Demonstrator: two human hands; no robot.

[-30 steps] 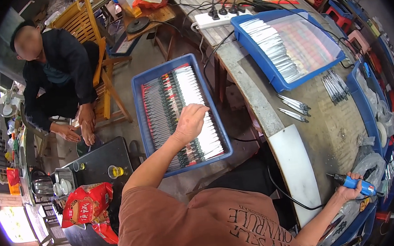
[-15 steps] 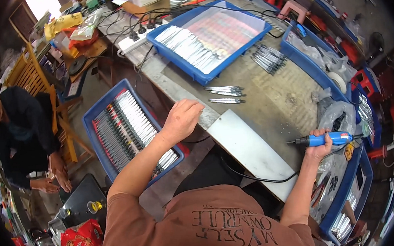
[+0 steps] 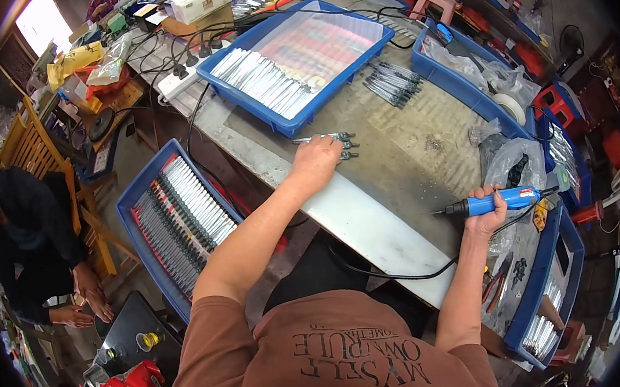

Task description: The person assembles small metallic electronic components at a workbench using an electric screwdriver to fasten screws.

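The table (image 3: 423,143) stretches across the middle of the frame, with a blue tray (image 3: 289,126) upper centre. Right of centre, the right hand (image 3: 488,211) is closed around a blue electric screwdriver (image 3: 520,196), its tip pointing left. At centre, the left hand (image 3: 316,165) bends its fingers over slim silver rods (image 3: 347,145), whose dark ends show just beyond; whether it grips any, I cannot tell.

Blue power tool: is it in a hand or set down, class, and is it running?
In the right hand: its fingers wrap the blue power tool. Running: cannot tell from these pictures.
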